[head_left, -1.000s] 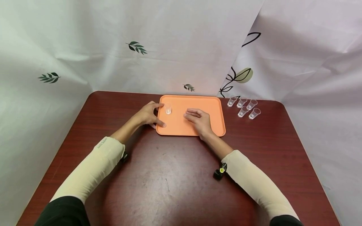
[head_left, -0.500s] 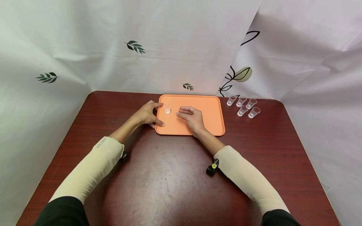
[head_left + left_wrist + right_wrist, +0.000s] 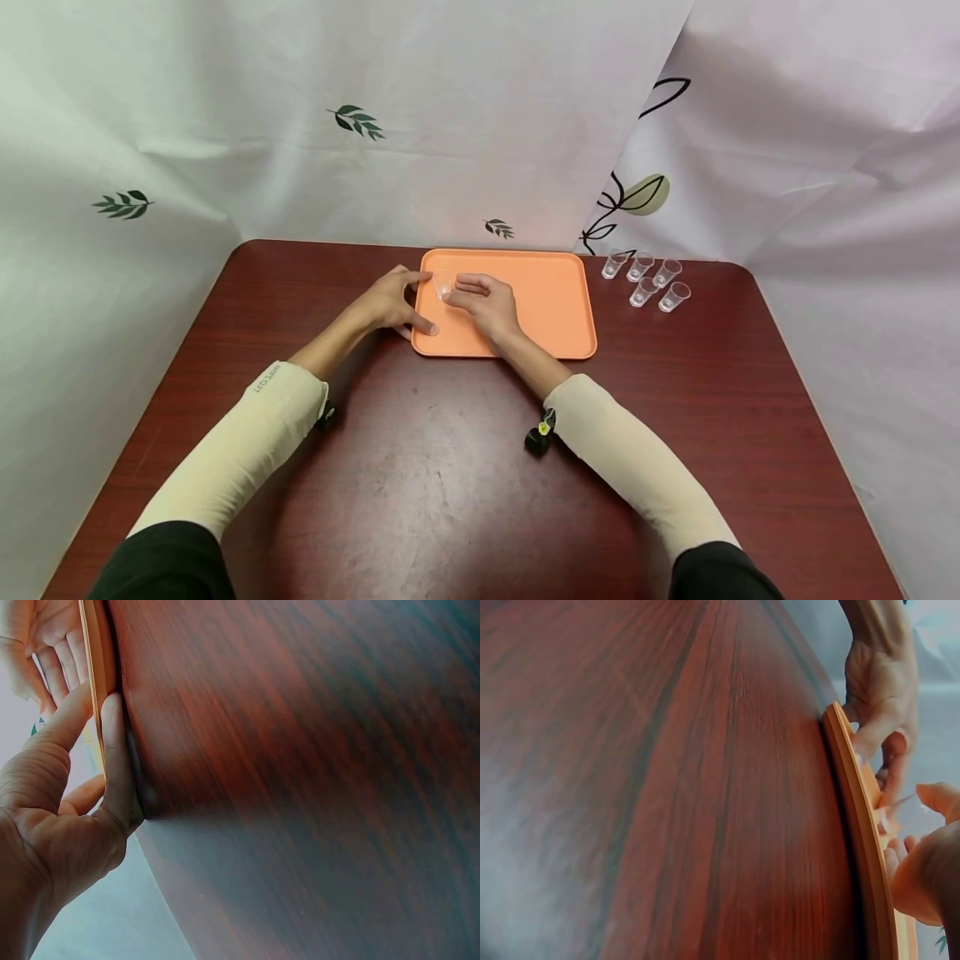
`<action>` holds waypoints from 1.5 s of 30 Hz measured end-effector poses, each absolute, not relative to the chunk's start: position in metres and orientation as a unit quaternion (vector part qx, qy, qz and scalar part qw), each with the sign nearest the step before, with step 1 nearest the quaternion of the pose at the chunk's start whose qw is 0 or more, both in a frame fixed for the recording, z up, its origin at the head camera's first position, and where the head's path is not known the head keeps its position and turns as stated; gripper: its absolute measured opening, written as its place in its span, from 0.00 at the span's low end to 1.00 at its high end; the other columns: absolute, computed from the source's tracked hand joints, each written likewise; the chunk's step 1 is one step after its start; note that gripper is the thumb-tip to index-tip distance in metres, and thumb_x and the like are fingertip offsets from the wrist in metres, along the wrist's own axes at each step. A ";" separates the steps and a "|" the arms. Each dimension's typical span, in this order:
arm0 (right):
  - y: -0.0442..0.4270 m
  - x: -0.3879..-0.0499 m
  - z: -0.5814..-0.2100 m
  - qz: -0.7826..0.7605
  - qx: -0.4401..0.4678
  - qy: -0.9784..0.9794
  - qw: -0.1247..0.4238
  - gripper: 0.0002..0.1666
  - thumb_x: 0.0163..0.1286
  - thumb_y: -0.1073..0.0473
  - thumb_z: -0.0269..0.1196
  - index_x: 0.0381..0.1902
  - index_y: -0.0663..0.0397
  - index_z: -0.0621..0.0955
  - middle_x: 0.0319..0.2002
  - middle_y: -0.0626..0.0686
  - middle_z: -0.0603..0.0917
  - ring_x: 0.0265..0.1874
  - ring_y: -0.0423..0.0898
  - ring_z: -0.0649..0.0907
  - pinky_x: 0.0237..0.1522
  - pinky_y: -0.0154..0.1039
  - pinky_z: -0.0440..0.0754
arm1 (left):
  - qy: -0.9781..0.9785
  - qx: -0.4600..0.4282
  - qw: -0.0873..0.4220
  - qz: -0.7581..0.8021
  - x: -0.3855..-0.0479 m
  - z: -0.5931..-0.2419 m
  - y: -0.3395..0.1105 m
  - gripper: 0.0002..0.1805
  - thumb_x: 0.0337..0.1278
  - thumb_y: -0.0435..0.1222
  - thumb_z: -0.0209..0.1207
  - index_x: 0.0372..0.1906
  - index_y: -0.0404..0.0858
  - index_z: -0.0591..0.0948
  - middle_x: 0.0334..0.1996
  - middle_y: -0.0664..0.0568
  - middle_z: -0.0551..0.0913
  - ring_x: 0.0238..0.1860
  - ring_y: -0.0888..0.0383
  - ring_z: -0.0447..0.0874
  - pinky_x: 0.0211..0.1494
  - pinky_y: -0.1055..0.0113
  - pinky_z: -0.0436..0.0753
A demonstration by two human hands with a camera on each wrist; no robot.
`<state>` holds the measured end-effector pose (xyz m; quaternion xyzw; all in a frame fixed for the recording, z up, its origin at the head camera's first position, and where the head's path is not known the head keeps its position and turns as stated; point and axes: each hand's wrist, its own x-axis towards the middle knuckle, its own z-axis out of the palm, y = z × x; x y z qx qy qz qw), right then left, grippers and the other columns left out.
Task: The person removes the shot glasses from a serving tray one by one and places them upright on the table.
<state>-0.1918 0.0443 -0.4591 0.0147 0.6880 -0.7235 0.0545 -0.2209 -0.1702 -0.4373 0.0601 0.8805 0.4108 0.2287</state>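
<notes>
An orange tray [image 3: 555,308] lies at the far middle of the table. My left hand [image 3: 390,302] grips its left end, thumb over the rim; the left wrist view shows fingers [image 3: 114,750] along the outside of the edge. A small clear plastic cup [image 3: 442,288] stands upright on the tray's left part. Beside it is my right hand [image 3: 491,307], thumb and fingers apart and nothing held. The right wrist view has the cup [image 3: 885,823] just ahead of the right fingertips; whether they touch it, I cannot tell.
Several more clear cups [image 3: 643,292] stand right of the tray, near the far edge of the dark red table [image 3: 450,467]. Behind the table hangs a white leaf-patterned cloth [image 3: 420,183], and it also closes in the sides.
My right hand has moved left over the tray, up to the cup. My left hand stays at the tray's left end. The cups have not moved.
</notes>
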 end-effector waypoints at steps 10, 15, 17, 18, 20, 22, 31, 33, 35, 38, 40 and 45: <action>0.032 -0.198 -0.460 -0.698 0.002 0.715 0.037 0.29 0.68 0.67 0.80 0.66 0.68 0.87 0.62 0.67 0.91 0.65 0.60 0.91 0.63 0.40 0.96 | 0.882 0.063 0.226 0.407 -0.221 -0.437 -0.170 0.64 0.47 0.31 0.89 0.90 0.39 0.66 0.73 0.36 0.66 0.43 0.45 0.86 0.32 0.58 0.99; 0.029 -0.201 -0.459 -0.681 -0.006 0.731 0.031 0.28 0.69 0.67 0.80 0.66 0.66 0.88 0.62 0.66 0.91 0.65 0.59 0.91 0.64 0.41 0.96 | 0.881 0.058 0.229 0.410 -0.222 -0.436 -0.169 0.64 0.46 0.30 0.89 0.89 0.39 0.66 0.73 0.37 0.65 0.42 0.45 0.87 0.33 0.58 0.99; 0.028 -0.203 -0.459 -0.675 -0.008 0.737 0.028 0.27 0.70 0.66 0.80 0.65 0.65 0.89 0.61 0.65 0.92 0.64 0.58 0.91 0.64 0.40 0.96 | 0.881 0.057 0.229 0.410 -0.221 -0.436 -0.169 0.64 0.46 0.30 0.89 0.89 0.39 0.66 0.73 0.37 0.65 0.42 0.45 0.87 0.33 0.58 0.99; 0.027 -0.203 -0.459 -0.672 -0.008 0.740 0.026 0.27 0.70 0.66 0.80 0.65 0.65 0.89 0.61 0.65 0.92 0.64 0.58 0.91 0.63 0.40 0.96 | 0.881 0.057 0.229 0.409 -0.221 -0.436 -0.169 0.64 0.46 0.30 0.89 0.89 0.39 0.67 0.73 0.37 0.65 0.42 0.45 0.87 0.33 0.58 0.99; 0.027 -0.204 -0.460 -0.669 -0.007 0.743 0.023 0.25 0.70 0.65 0.80 0.64 0.64 0.90 0.60 0.64 0.93 0.63 0.58 0.91 0.62 0.39 0.96 | 0.882 0.057 0.229 0.408 -0.221 -0.435 -0.169 0.64 0.46 0.30 0.89 0.89 0.39 0.67 0.73 0.37 0.65 0.41 0.46 0.87 0.33 0.59 0.99; 0.026 -0.204 -0.460 -0.666 -0.006 0.746 0.020 0.24 0.70 0.64 0.80 0.63 0.63 0.90 0.59 0.64 0.93 0.62 0.57 0.92 0.61 0.38 0.96 | 0.882 0.058 0.228 0.408 -0.221 -0.435 -0.169 0.64 0.46 0.30 0.89 0.89 0.39 0.67 0.74 0.37 0.65 0.41 0.46 0.87 0.33 0.59 0.99; 0.030 -0.200 -0.461 -0.666 -0.001 0.746 0.019 0.24 0.71 0.64 0.80 0.62 0.65 0.90 0.59 0.63 0.93 0.60 0.58 0.91 0.60 0.38 0.96 | 0.884 0.062 0.228 0.404 -0.221 -0.436 -0.169 0.64 0.47 0.31 0.89 0.90 0.40 0.67 0.74 0.37 0.65 0.41 0.46 0.87 0.33 0.59 0.99; 0.032 -0.199 -0.461 -0.671 0.001 0.742 0.021 0.24 0.71 0.64 0.80 0.62 0.65 0.90 0.59 0.64 0.93 0.59 0.57 0.91 0.60 0.37 0.96 | 0.883 0.062 0.227 0.406 -0.221 -0.437 -0.170 0.64 0.47 0.31 0.89 0.90 0.40 0.67 0.74 0.37 0.65 0.41 0.46 0.87 0.33 0.59 0.99; 0.035 -0.197 -0.461 -0.678 0.002 0.735 0.025 0.24 0.70 0.65 0.80 0.62 0.65 0.90 0.59 0.64 0.93 0.58 0.55 0.91 0.58 0.36 0.96 | 0.882 0.063 0.227 0.407 -0.221 -0.437 -0.170 0.63 0.47 0.31 0.89 0.89 0.40 0.67 0.74 0.36 0.65 0.40 0.46 0.88 0.33 0.59 0.99; 0.041 -0.194 -0.461 -0.689 0.005 0.724 0.028 0.24 0.69 0.65 0.81 0.62 0.65 0.90 0.58 0.64 0.93 0.57 0.52 0.91 0.57 0.34 0.96 | 0.883 0.064 0.226 0.407 -0.221 -0.438 -0.169 0.63 0.47 0.31 0.89 0.89 0.41 0.67 0.74 0.36 0.65 0.39 0.47 0.87 0.33 0.59 0.99; 0.044 -0.192 -0.461 -0.693 0.004 0.720 0.030 0.25 0.69 0.66 0.81 0.62 0.66 0.90 0.57 0.64 0.93 0.56 0.51 0.91 0.56 0.33 0.96 | 0.883 0.064 0.227 0.406 -0.221 -0.437 -0.169 0.63 0.47 0.32 0.89 0.89 0.41 0.67 0.73 0.36 0.65 0.38 0.47 0.87 0.33 0.59 0.99; 0.052 -0.186 -0.458 -0.689 -0.007 0.723 0.038 0.24 0.71 0.65 0.80 0.62 0.64 0.90 0.57 0.63 0.92 0.57 0.52 0.92 0.56 0.33 0.96 | 0.883 0.062 0.229 0.405 -0.221 -0.437 -0.170 0.63 0.48 0.31 0.89 0.90 0.41 0.67 0.73 0.37 0.65 0.39 0.47 0.87 0.33 0.59 0.99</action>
